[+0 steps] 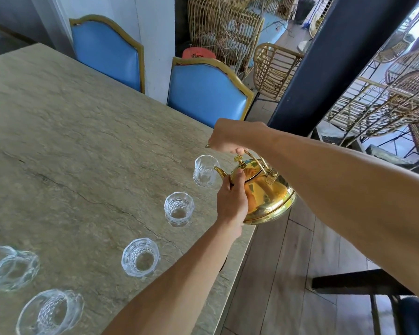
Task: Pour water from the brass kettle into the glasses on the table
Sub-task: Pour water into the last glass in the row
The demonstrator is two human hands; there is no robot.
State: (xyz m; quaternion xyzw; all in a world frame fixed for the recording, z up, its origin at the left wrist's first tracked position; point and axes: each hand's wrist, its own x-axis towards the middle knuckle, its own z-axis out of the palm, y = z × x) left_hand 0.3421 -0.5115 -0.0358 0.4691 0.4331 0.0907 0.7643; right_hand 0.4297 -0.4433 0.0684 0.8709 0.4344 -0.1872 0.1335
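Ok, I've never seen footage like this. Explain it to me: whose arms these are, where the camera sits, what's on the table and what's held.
No machine here: a person wears one camera on the head, looking down at their own arms. The right hand grips the brass kettle by its handle; the left hand holds it near the spout, which points at the farthest glass. Four more glasses stand on the table. Blue chairs stand behind.

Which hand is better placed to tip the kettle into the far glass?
Right. The right hand grips the kettle by its handle from above, spout beside the far glass; the left hand only steadies the body near the lid.
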